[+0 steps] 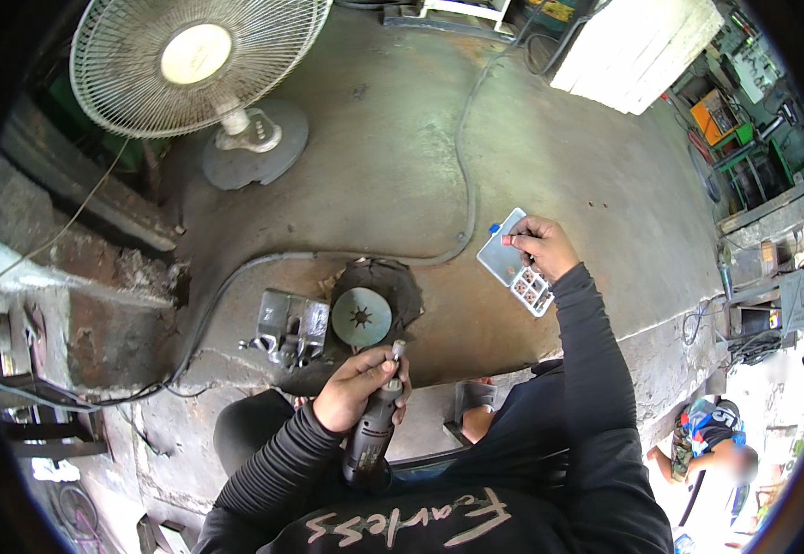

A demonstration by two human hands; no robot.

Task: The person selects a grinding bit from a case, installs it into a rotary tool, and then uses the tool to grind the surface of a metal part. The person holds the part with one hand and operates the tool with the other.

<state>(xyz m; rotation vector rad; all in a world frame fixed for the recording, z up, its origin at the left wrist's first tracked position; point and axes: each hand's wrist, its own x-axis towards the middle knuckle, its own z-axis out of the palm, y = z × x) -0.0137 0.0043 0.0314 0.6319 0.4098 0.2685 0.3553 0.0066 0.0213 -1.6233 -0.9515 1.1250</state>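
- Just on the near side of the pale green round metal disc with a star-shaped central opening [361,318], the left hand [354,391] holds a dark grey cylindrical power tool [369,445], its fingers wrapped around the tool's narrow neck.
- Nearest the disc is the slim light-grey tip [399,348] of that tool, pointing away from the person; the thick end lies close against the black printed shirt [411,517].
- Well to the right of the disc and somewhat beyond it, the right hand [548,247] has thumb and forefinger pinched together on a small pinkish piece [507,240], too small to tell its kind.
- Under and beside that hand, also right of the disc, a translucent plastic case with a blue latch [497,256] lies with its lid folded back; small reddish-brown bits [528,277] sit in some of its square compartments.
- Just left of the disc stands a blocky grey metal vise [291,325].
- Beyond the disc, a long grey cable [468,185] curves across the stained greenish-brown worktop [568,166].
- Farther off, beyond the disc to the left, stands a white-caged round fan [200,60] on a grey base.
- Far right of the disc, nearer the lower edge, another person [711,443] bends forward.
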